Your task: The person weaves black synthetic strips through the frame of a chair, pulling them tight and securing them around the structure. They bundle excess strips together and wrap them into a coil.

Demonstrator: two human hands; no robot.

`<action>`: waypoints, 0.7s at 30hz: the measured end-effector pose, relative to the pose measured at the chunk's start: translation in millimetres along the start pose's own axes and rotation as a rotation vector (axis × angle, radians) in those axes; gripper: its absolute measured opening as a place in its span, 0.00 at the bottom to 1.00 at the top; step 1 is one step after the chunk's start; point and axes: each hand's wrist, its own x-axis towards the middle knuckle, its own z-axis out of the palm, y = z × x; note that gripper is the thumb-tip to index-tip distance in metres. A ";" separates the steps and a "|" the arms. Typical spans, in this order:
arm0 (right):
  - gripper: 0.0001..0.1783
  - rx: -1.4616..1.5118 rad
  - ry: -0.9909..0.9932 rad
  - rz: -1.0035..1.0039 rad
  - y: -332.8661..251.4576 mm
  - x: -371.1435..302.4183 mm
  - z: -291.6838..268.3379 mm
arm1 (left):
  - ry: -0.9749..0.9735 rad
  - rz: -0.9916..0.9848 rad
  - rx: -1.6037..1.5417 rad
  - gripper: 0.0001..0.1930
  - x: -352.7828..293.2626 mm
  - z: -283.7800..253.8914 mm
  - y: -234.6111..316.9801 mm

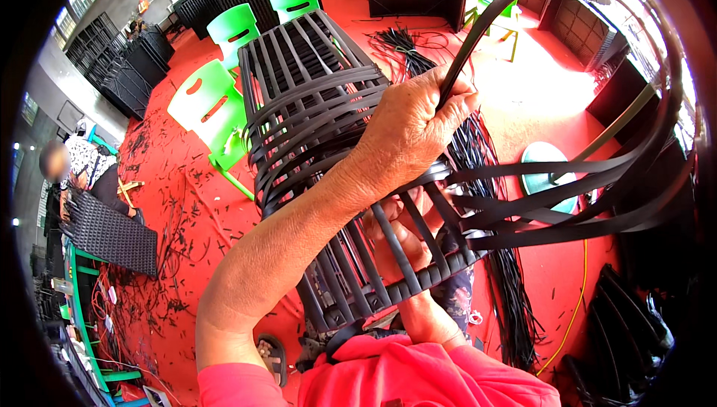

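A long woven frame of black flat strips and slats lies in front of me, its near end by my lap. My left hand is raised over its right side, closed around a bundle of flat black plastic strips. These strips arc up and out in a wide loop on the right, then run back to the frame's right edge. Beneath the near slats is my right hand, its fingers curled and partly covered by the slats. What those fingers hold, if anything, is hidden.
Several green plastic chairs stand along the frame's far left side. Loose black strips trail on the red floor at right, near a round pale stool. At far left, a seated person is beside a dark woven panel.
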 end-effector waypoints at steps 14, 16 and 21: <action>0.17 0.241 -0.147 -0.081 2.6 18.7 -9.4 | -0.063 -0.109 -0.038 0.11 5.6 -6.1 3.3; 0.16 0.204 -0.156 -0.111 1.0 19.8 -13.1 | -0.064 -0.091 -0.035 0.11 6.4 -6.1 2.9; 0.15 0.576 -0.190 0.238 -10.5 27.9 -19.9 | -0.130 -0.133 0.000 0.13 8.7 -6.3 -0.2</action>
